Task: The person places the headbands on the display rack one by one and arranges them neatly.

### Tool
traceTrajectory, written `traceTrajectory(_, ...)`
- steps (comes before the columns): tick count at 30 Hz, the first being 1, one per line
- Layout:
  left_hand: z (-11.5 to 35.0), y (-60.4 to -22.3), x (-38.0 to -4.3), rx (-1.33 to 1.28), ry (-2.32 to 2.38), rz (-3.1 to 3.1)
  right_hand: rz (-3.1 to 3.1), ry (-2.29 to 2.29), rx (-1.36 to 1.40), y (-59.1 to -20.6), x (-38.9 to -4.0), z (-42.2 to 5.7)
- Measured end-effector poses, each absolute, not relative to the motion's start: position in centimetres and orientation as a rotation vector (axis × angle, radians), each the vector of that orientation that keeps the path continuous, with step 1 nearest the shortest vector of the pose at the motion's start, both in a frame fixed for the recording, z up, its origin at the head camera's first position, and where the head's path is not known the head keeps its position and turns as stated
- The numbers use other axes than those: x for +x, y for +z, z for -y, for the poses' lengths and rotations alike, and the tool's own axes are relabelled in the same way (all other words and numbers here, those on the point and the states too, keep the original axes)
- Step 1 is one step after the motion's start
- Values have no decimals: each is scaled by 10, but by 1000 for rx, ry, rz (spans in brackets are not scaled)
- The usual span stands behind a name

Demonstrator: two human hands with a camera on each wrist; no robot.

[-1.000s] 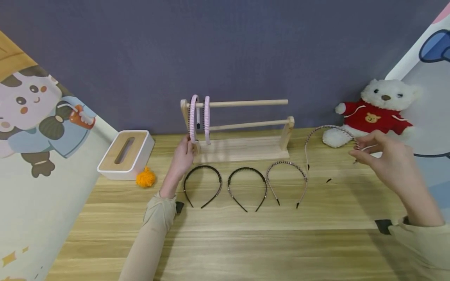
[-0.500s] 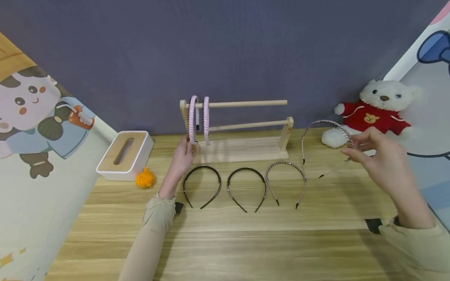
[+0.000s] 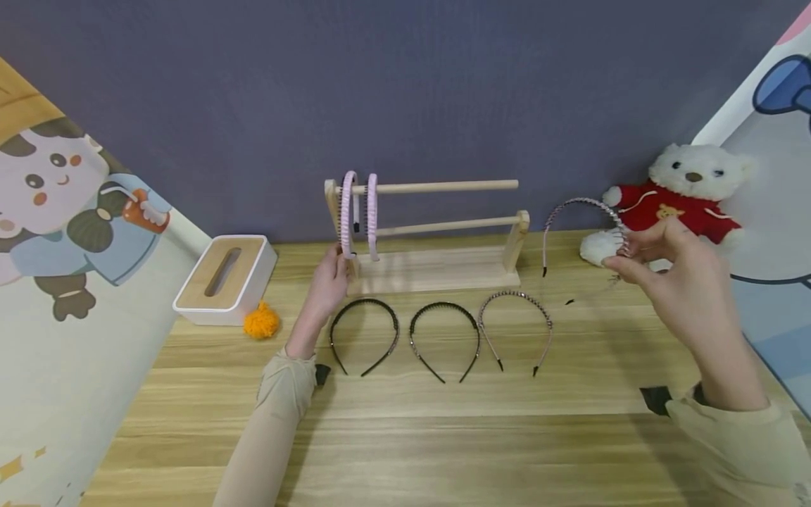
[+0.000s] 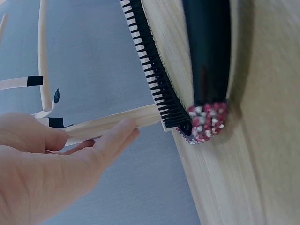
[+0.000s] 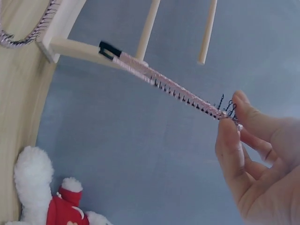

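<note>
My right hand (image 3: 681,278) pinches one side of a thin pink beaded headband (image 3: 578,200), raised above the table to the right of a wooden rack (image 3: 437,264). In the right wrist view this headband (image 5: 164,83) shows dark comb teeth and a black tip. My left hand (image 3: 328,282) grips the rack's left upright (image 4: 110,123), thumb and fingers on either side. Two pink fabric-covered headbands (image 3: 372,218) hang on the upper rod near that upright. On the table before the rack lie two black headbands (image 3: 445,305) and a pinkish beaded one (image 3: 516,293).
A white tissue box with a wooden lid (image 3: 222,274) stands at the left, an orange pompom (image 3: 262,321) by its corner. A white teddy bear in a red hoodie (image 3: 681,211) sits behind my right hand. A dark wall panel (image 3: 418,91) rises behind the rack.
My right hand has moved left and slightly up with the beaded headband, bringing it nearer the rack. The left hand keeps its grip on the upright.
</note>
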State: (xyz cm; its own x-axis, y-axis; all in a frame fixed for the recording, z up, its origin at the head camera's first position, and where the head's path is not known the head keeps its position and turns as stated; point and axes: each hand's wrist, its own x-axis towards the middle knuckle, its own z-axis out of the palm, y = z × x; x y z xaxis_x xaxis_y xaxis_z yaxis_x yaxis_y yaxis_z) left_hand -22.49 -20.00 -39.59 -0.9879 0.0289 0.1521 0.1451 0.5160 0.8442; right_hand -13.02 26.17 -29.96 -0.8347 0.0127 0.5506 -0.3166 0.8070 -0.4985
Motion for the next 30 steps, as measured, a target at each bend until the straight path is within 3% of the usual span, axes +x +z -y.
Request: traceTrajectory(30,199,-395,-224,-147,-1484,2620,2300,1021,200,-270,-141,-229)
